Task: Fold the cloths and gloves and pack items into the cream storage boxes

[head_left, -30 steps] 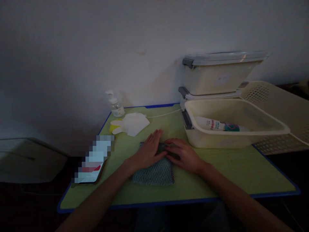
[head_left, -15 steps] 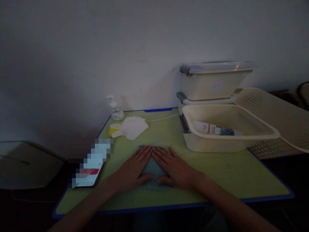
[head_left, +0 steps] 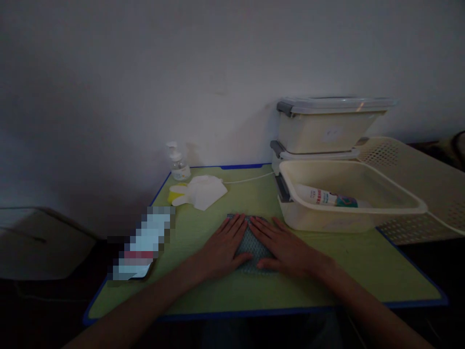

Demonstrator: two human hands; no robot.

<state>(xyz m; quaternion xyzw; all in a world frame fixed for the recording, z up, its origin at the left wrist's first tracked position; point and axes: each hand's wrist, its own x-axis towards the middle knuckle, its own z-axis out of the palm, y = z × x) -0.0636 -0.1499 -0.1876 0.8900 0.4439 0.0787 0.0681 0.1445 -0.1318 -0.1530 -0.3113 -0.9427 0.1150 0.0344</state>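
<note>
A grey-green textured cloth (head_left: 251,248) with a dark patterned far edge lies flat on the green table (head_left: 203,300). My left hand (head_left: 225,247) rests palm down on its left side, fingers stretched out and pointing inward. On the right side of the same cloth, my right hand (head_left: 290,248) lies flat with its fingers extended. The fingertips of both hands almost meet near the far edge. Between the hands, the middle of the cloth shows; its sides are hidden beneath them.
A phone (head_left: 145,242), partly pixelated, lies left. Farther back stand a clear pump bottle (head_left: 180,167) and a flat white piece (head_left: 207,191) with a yellow part. To the right, an open cream bin (head_left: 337,220) holds a white tube (head_left: 319,195), before stacked lidded boxes (head_left: 327,131) and a perforated basket (head_left: 428,177).
Both hands and the cloth beneath them have slid to the right, closer to the open bin. The whole view has shifted slightly.
</note>
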